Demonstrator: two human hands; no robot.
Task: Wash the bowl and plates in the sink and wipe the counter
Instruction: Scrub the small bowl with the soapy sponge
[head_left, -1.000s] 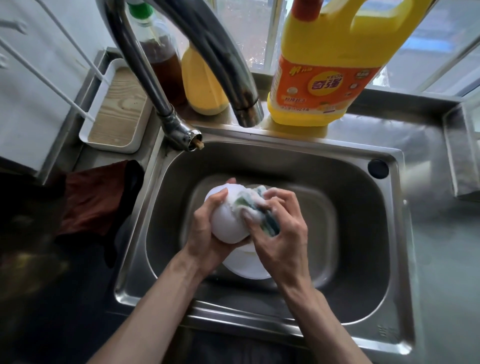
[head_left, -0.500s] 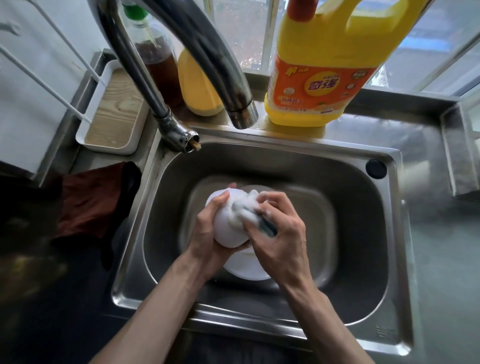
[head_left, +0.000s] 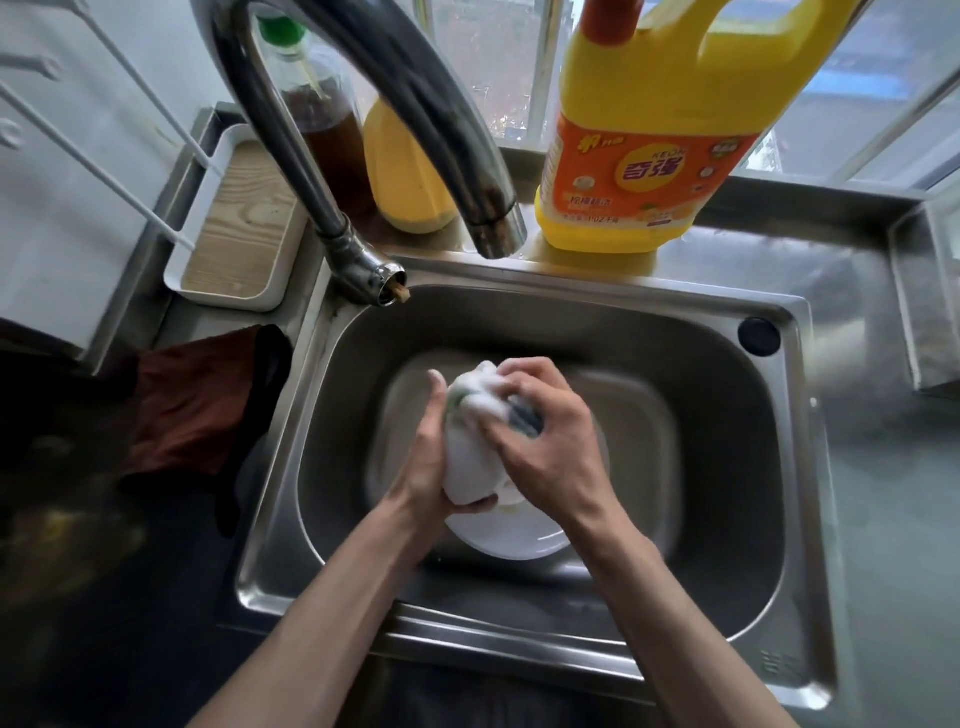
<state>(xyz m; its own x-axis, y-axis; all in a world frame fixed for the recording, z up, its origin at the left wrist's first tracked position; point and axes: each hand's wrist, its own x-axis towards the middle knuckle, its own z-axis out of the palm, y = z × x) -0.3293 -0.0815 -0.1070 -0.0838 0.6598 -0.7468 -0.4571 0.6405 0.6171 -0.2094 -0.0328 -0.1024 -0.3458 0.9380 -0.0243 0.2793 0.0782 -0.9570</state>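
Steel sink (head_left: 727, 493), blurred: white bowl (head_left: 470, 467) is being gripped by left hand (head_left: 428, 467). Half-hidden foamy sponge (head_left: 524, 418) is being clutched against it by right hand (head_left: 553, 452).

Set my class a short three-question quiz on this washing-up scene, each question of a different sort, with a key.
1. True or false: water is running from the tap.
2. What does the left hand hold? A. the white bowl B. the yellow jug C. the dark red cloth
3. What lies in the sink under the bowl?

Key
1. False: no stream leaves the spout.
2. A; the right hand rubs it with a soapy sponge.
3. A white plate.
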